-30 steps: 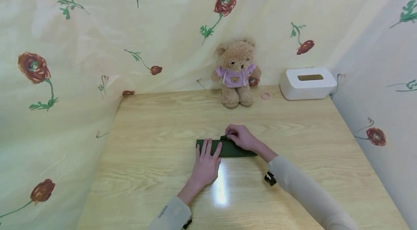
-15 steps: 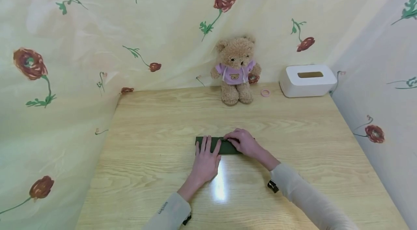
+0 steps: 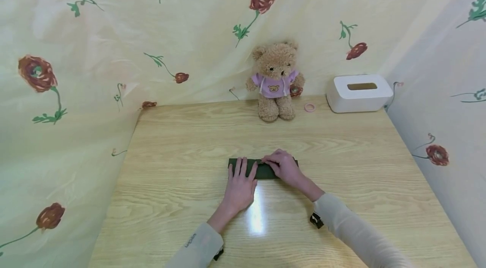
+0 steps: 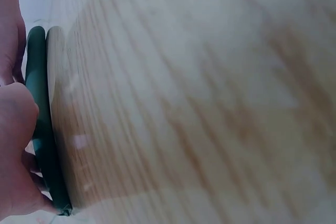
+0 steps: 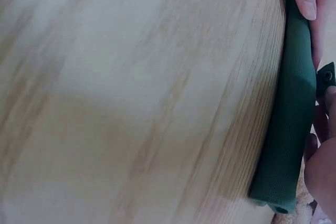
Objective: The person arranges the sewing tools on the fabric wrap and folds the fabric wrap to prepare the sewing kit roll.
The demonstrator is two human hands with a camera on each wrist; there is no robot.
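A dark green folded fabric roll lies lengthwise across the middle of the table. My left hand rests on its left half, fingers spread and nearly straight. At the far edge, right of centre, my right hand pinches a small green tab with a round metal snap on it. Seen from the right wrist, the roll is thick and rounded, with an open folded end toward the bottom. In the left wrist view its long near side shows beside the left hand's thumb.
A teddy bear in a lilac hoodie sits against the back wall. To its right lie a pink ring and a white tissue box. Floral cloth walls border the wooden table at the back and sides.
My right hand has come slightly down and right, drawing the tab from beyond the far edge onto the roll's edge. The left hand stays in place on the roll.
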